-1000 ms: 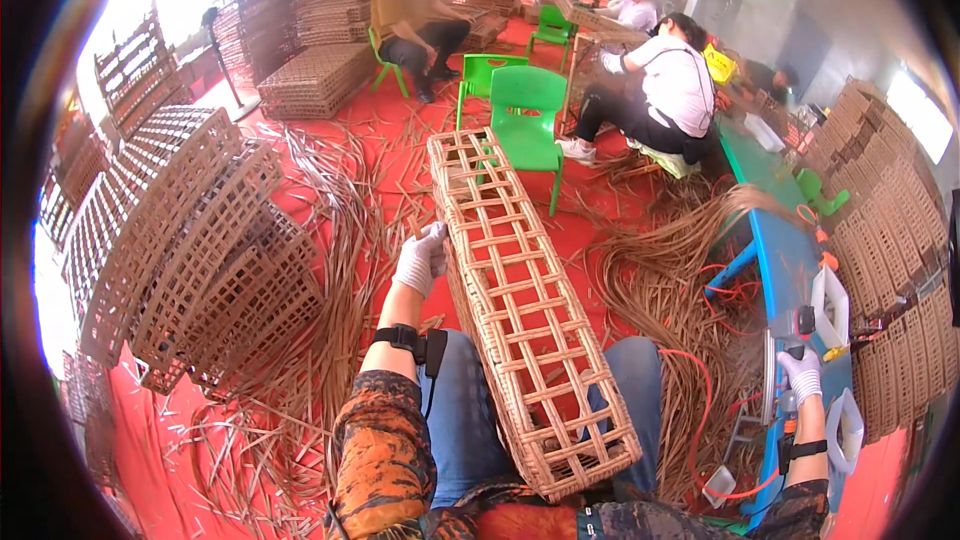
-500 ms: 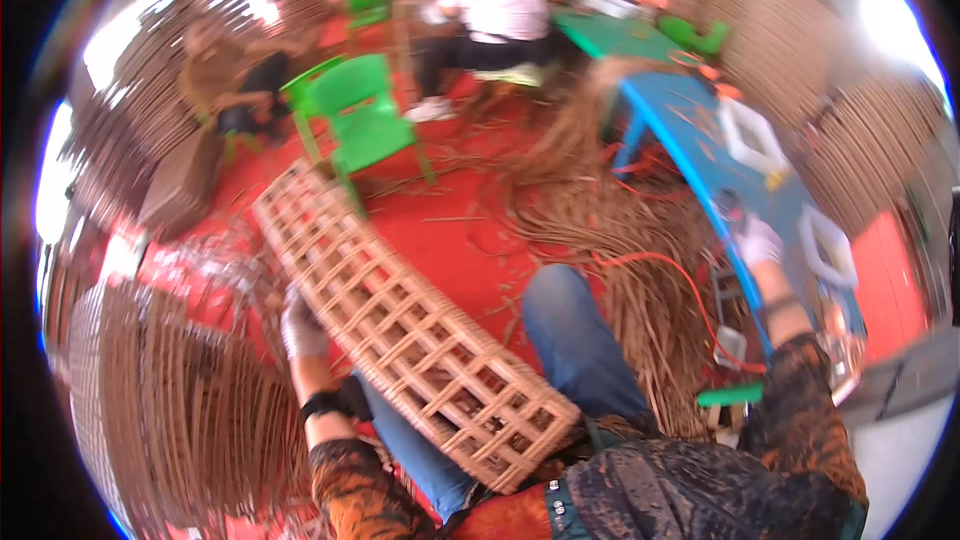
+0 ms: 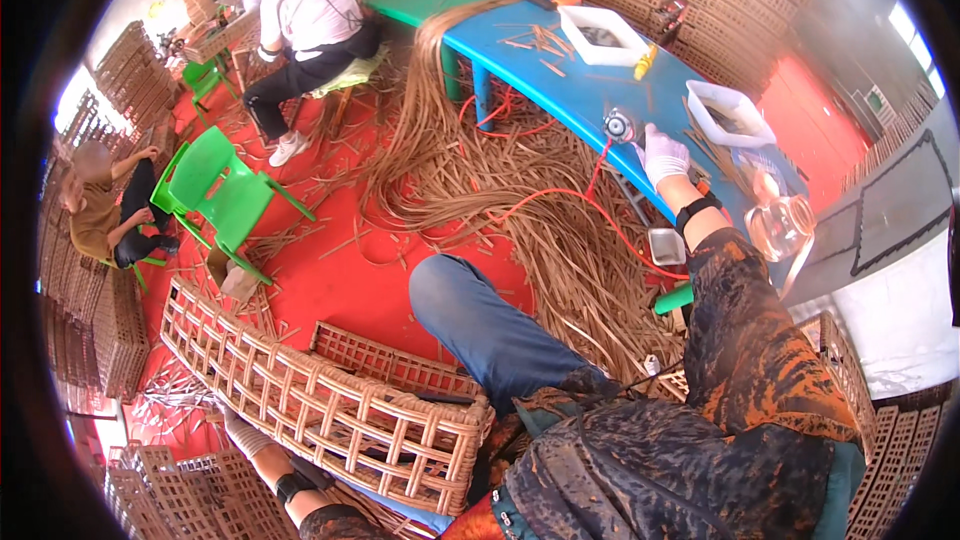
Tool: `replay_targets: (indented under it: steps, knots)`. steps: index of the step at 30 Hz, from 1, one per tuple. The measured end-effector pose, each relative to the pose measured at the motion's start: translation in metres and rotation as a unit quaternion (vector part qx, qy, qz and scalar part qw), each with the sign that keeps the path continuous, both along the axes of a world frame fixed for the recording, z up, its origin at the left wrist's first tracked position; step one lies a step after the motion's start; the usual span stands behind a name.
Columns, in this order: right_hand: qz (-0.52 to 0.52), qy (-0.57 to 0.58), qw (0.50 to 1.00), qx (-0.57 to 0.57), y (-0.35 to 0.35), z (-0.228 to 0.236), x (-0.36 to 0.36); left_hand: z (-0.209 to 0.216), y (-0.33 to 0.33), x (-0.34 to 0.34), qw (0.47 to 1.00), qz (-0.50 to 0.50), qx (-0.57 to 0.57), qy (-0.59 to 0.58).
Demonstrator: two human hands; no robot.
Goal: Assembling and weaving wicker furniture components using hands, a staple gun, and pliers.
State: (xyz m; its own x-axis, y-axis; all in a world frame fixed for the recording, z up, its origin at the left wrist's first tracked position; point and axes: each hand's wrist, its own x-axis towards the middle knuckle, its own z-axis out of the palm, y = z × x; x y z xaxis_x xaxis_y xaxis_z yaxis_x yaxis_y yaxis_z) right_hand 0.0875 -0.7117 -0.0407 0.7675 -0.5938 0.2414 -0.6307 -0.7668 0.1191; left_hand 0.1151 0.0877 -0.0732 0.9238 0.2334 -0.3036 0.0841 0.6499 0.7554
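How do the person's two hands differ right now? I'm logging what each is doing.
The right hand reaches out to the blue table, resting by a small round tool; the left hand is low beside the woven frame, mostly hidden by it. The right shows fully, the left barely. Both wear pale gloves and dark wristbands.

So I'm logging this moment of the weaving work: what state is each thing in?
Woven lattice panel: lying flat across the lap.
Left hand: gloved, under the panel's edge.
Right hand: gloved, resting on the blue table.
Green chair: upright, unoccupied.
Rattan strips: loose, spilling off the table.
White trays: upright.
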Motion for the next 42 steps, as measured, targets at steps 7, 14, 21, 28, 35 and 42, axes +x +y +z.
replay_targets:
  steps: [7, 14, 21, 28, 35, 42]
  knots:
    - [-0.046, 0.086, 0.995, 0.001, 0.010, 0.021, 0.003, 0.000, 0.016, -0.020, 0.999, 0.022, 0.021, -0.020]
    - [0.414, -0.085, 0.850, 0.314, 0.227, 0.110, -0.032, 0.000, -0.027, 0.013, 0.987, 0.084, 0.088, -0.110]
    - [0.656, -0.021, 0.661, 0.365, 0.424, 0.091, -0.083, -0.006, -0.002, 0.005, 0.990, 0.115, 0.006, -0.079]
    - [0.463, 0.133, 0.636, 0.603, 0.433, 0.067, -0.064, 0.004, -0.002, -0.003, 0.990, 0.102, -0.043, -0.089]
    - [0.432, 0.175, 0.630, 0.621, 0.410, 0.095, -0.017, 0.011, -0.028, -0.008, 0.990, 0.114, 0.007, -0.080]
    - [0.524, 0.187, 0.675, 0.485, 0.383, 0.106, 0.020, -0.004, -0.032, -0.031, 0.991, 0.063, -0.035, -0.109]
